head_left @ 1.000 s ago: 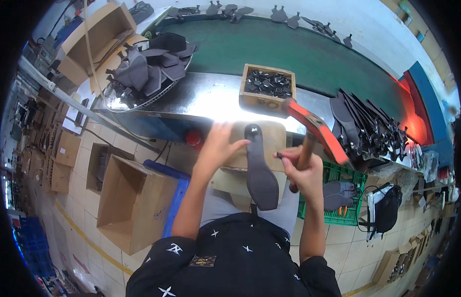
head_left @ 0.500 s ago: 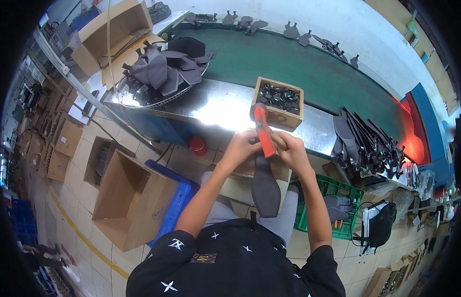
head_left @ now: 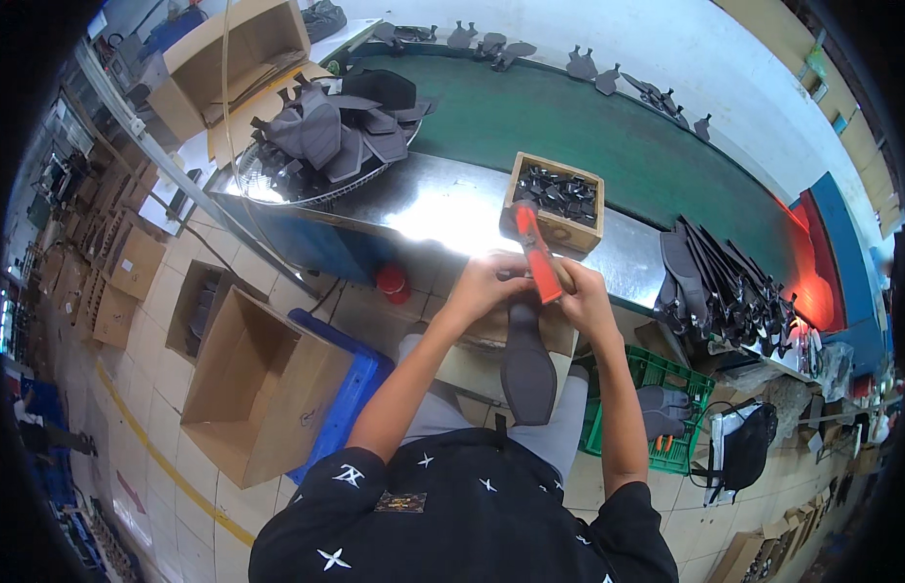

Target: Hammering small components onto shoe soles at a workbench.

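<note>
My right hand (head_left: 587, 299) is closed around the wooden handle of a hammer (head_left: 536, 251). Its red head runs lengthwise just above the narrow end of a dark grey, sole-shaped piece (head_left: 528, 374). That piece lies with its wide end toward me, over a pale work block (head_left: 477, 361) between my knees. The fingers of my left hand (head_left: 489, 288) are pinched together at the narrow end, right beside the hammer head. Exactly what sits between those fingertips is hidden. Just beyond my hands, a wooden box (head_left: 584, 233) holds many small black clip-like parts (head_left: 559, 192).
A wire basket (head_left: 350, 185) piled with grey pieces stands left on the metal-edged bench with a green belt (head_left: 491, 107). More soles (head_left: 686, 272) lean at right. Below are a cardboard box (head_left: 243, 379), a blue crate (head_left: 341, 413), a red bucket (head_left: 392, 282) and a green crate (head_left: 691, 389).
The view has shifted slightly, so the scene sits a little farther right. The hammer head is tilted more now, still above the sole-shaped piece's narrow end. Both hands keep their grips.
</note>
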A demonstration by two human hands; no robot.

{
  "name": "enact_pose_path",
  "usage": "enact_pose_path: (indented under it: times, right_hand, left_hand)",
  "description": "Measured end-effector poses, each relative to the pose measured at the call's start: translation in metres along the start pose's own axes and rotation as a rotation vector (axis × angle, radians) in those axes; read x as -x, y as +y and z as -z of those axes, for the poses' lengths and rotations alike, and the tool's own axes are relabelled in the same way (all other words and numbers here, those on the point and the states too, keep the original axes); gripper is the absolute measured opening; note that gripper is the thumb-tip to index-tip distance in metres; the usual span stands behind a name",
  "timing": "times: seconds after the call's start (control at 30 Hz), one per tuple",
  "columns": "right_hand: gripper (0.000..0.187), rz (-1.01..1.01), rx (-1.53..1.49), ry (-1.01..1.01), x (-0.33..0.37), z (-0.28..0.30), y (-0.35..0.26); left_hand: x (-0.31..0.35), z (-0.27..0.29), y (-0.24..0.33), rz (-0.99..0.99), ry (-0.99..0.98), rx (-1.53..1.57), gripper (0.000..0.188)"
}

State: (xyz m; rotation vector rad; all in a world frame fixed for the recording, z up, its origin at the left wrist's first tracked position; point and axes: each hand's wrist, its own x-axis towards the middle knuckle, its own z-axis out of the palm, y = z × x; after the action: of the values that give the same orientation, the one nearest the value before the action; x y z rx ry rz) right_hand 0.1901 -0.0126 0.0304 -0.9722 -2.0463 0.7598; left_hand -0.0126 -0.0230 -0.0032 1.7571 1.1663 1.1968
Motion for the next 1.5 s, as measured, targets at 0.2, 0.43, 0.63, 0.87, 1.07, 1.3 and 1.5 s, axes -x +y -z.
enact_pose_path:
  times: [0.2, 0.43, 0.63, 0.87, 1.07, 1.3, 1.5]
  right_hand:
    - [0.025, 0.02, 0.021, 0.034, 0.001, -0.002, -0.004]
    - [0.025, -0.031, 0.057, 0.019, -0.005, -0.002, -0.005]
    - [0.029, 0.1, 0.092, 0.02, -0.003, -0.002, 0.002]
    - [0.032, 0.117, 0.246, -0.047, -0.006, 0.012, -0.013]
    - [0.03, -0.151, -0.021, 0.165, 0.046, 0.0, -0.047]
    - [0.048, -0.178, -0.065, 0.255, 0.08, 0.012, -0.087]
    - [0.045, -0.127, 0.071, 0.125, 0.074, 0.007, -0.091]
  left_hand:
    - [0.0, -0.003, -0.003, -0.008, 0.039, -0.026, 0.027]
    - [-0.002, -0.003, 0.0, 0.064, 0.024, 0.055, 0.026]
    - [-0.002, 0.001, 0.007, 0.045, -0.002, 0.011, 0.032]
    - [-0.003, -0.006, -0.016, 0.101, 0.043, 0.062, 0.034]
    - [-0.005, -0.001, 0.002, 0.12, -0.032, 0.143, 0.031]
    - [-0.006, 0.002, 0.004, 0.152, -0.085, 0.251, 0.026]
    - [-0.007, 0.002, 0.002, 0.136, -0.082, 0.22, 0.027]
